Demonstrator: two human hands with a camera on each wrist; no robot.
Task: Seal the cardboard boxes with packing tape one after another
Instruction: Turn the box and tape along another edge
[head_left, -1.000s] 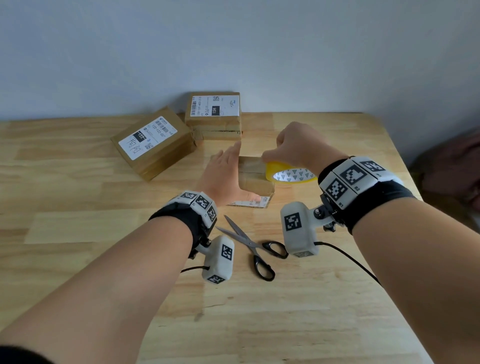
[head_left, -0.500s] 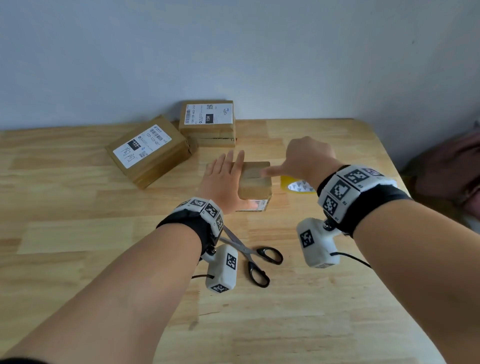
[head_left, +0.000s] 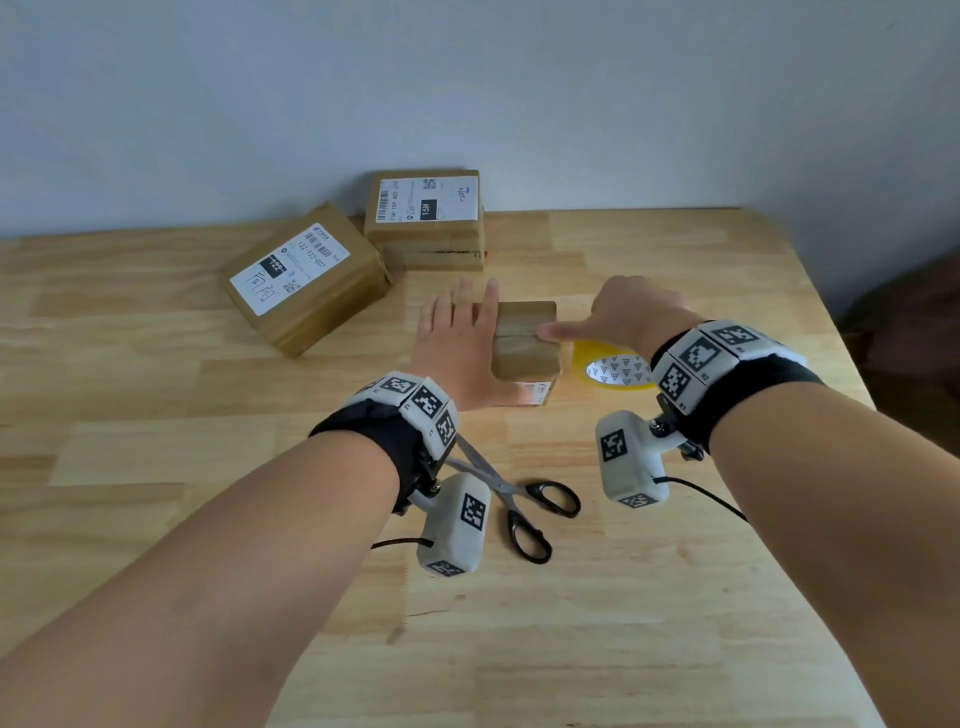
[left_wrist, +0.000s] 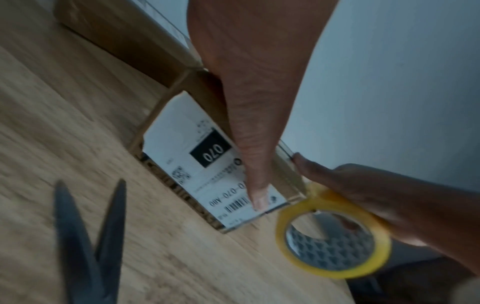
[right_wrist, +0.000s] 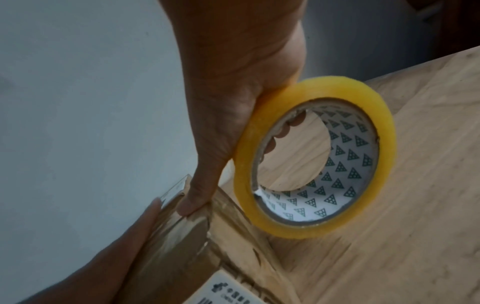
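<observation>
Three cardboard boxes sit on the wooden table (head_left: 156, 519), and both hands are at the smallest one. That small box (head_left: 524, 338) stands between the two hands, with a white shipping label on the side that faces the person. The left hand (head_left: 457, 343) lies flat against the box's left side, fingers straight and together, the thumb stretched across the labelled face, as the left wrist view shows. The right hand (head_left: 623, 314) comes in from the other side: its thumb presses down on the box's top at the right edge, right on the seam between the flaps, while the other fingers are hooked through the core of the yellow tape roll (head_left: 615, 369) and grip it. The roll hangs just beside the box's right side, under the right hand, and in the right wrist view a strip of clear tape runs from it up over the edge to where the thumb presses.

Beyond the left hand lies a larger box (head_left: 311, 275) with a label on top, turned at an angle. Beside it, beyond the fingertips of both hands, a third labelled box (head_left: 426, 218) rests against the wall. Nearer the person, behind the left wrist, a pair of black-handled scissors (head_left: 519, 499) lies on the table with its blades apart.
</observation>
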